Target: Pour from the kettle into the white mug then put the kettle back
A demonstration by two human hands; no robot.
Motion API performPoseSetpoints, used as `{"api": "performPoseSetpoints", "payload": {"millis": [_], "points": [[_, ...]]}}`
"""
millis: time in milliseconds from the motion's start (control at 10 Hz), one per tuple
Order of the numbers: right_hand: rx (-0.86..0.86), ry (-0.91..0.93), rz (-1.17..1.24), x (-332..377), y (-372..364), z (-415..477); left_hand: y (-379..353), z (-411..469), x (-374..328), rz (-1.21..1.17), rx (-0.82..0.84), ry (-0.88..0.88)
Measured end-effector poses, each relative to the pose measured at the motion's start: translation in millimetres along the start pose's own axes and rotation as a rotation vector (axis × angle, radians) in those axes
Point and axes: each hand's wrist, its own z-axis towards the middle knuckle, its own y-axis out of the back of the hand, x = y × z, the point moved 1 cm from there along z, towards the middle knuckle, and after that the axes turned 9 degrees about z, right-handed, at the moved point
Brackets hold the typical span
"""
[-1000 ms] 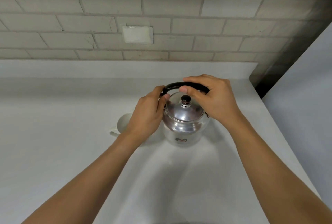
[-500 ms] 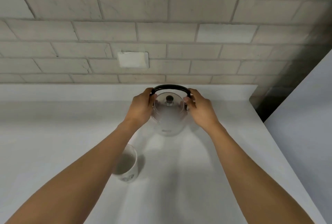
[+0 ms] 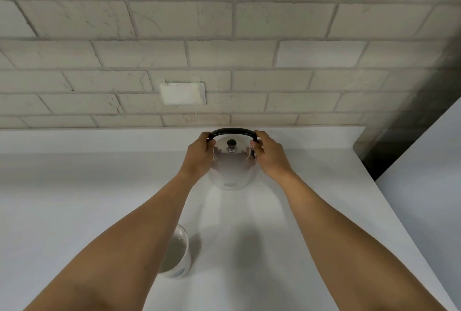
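Note:
A shiny metal kettle (image 3: 232, 173) with a black arched handle and a black lid knob stands upright on the white counter (image 3: 74, 198), far from me near the wall. My left hand (image 3: 199, 153) grips the kettle's left side at the handle's base. My right hand (image 3: 268, 153) grips the right side in the same way. The white mug (image 3: 178, 254) stands closer to me, partly hidden under my left forearm, with liquid in it.
A pale brick wall (image 3: 224, 36) rises behind the counter with a white cover plate (image 3: 183, 93) on it. A dark gap (image 3: 399, 131) and a grey panel (image 3: 436, 185) border the counter's right edge.
Both hands have carried the kettle away from me toward the wall. My right hand has shifted from the top of the handle to its right end. The mug now lies near me.

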Motion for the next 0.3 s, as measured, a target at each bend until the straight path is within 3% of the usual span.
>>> {"api": "performPoseSetpoints", "payload": {"millis": [200, 300], "points": [[-0.01, -0.03, 0.032, -3.0, -6.2, 1.2, -3.6, 2.1, 4.1, -0.04, -0.002, 0.015], [0.02, -0.059, 0.053, -4.1, -4.8, -3.9, 1.9, 0.6, 5.1, -0.024, 0.074, 0.026]]}}
